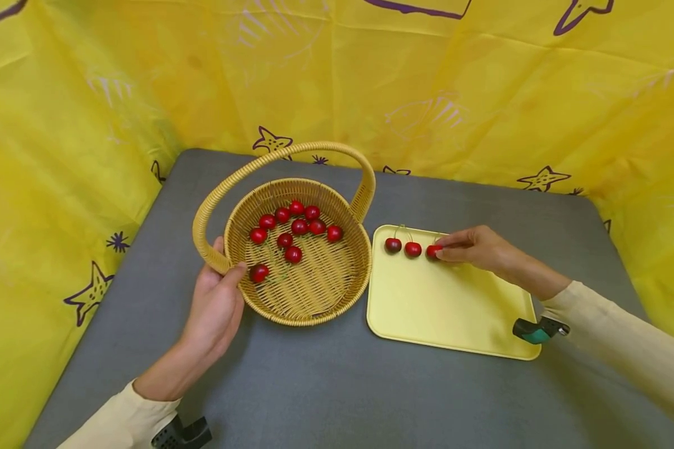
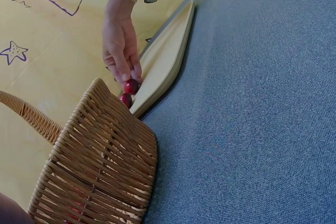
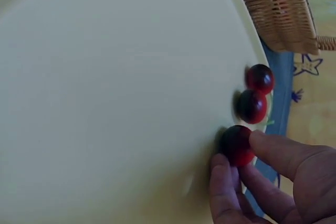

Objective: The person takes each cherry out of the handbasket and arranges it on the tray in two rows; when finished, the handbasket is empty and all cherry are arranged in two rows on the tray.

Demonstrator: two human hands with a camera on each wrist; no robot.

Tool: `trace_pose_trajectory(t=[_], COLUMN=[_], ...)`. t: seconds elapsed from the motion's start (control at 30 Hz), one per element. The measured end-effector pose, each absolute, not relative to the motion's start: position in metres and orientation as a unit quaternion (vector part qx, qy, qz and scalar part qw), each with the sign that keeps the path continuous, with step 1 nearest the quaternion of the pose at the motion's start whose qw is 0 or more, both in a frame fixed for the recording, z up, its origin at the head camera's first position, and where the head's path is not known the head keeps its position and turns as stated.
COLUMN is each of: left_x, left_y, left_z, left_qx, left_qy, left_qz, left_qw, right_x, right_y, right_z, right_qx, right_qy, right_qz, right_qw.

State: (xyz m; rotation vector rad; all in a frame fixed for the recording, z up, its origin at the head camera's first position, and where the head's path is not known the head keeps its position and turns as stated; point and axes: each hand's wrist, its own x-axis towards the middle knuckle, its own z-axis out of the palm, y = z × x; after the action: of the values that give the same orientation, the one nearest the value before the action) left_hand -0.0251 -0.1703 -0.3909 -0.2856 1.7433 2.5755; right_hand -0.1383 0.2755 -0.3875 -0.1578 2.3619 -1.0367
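My left hand grips the left side of a round wicker basket, thumb over the rim beside the base of its tall handle. Several red cherries with stems lie inside, mostly toward the back and left; one cherry is close to my thumb. My right hand pinches a cherry between thumb and fingers at the far side of a pale yellow tray. To its left on the tray stand two more cherries, a red one and a darker one, in a row with it.
The tray stands close against the basket's right side, both on a grey cloth-covered table. A yellow patterned curtain hangs behind the table and along both sides. Each wrist wears a dark band, the right one with a green patch.
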Motion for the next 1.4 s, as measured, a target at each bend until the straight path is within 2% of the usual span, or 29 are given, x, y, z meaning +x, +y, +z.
trace_pose_trajectory(t=[0.27, 0.47, 0.63, 0.77, 0.9, 1.07, 1.2, 1.4], left_x=[-0.025, -0.025, -0.025, -0.025, -0.025, -0.025, -0.024, -0.025], left_y=[-0.171, -0.170, -0.170, -0.170, -0.169, -0.171, -0.173, -0.173], left_z=[-0.390, -0.390, -0.389, -0.389, -0.389, -0.390, -0.390, -0.390], left_qx=[-0.101, -0.108, -0.107, -0.109, -0.113, -0.117, -0.122, -0.120], left_qy=[0.555, 0.556, 0.559, 0.558, 0.555, 0.553, 0.552, 0.553], left_qz=[0.826, 0.824, 0.822, 0.823, 0.824, 0.825, 0.825, 0.824], left_qw=[0.010, 0.017, 0.016, 0.015, 0.012, 0.015, 0.019, 0.019], right_x=[-0.141, -0.136, -0.130, -0.131, -0.134, -0.141, -0.148, -0.159], right_y=[0.285, 0.266, 0.225, 0.187, 0.146, 0.093, 0.054, 0.020], right_z=[-0.363, -0.325, -0.296, -0.287, -0.281, -0.279, -0.289, -0.312], right_qx=[-0.088, -0.157, -0.241, -0.345, -0.457, -0.548, -0.598, -0.612], right_qy=[0.917, 0.914, 0.878, 0.842, 0.819, 0.791, 0.772, 0.765], right_qz=[-0.297, -0.300, -0.334, -0.323, -0.262, -0.178, -0.101, -0.038], right_qw=[0.249, 0.223, 0.245, 0.259, 0.227, 0.205, 0.191, 0.198])
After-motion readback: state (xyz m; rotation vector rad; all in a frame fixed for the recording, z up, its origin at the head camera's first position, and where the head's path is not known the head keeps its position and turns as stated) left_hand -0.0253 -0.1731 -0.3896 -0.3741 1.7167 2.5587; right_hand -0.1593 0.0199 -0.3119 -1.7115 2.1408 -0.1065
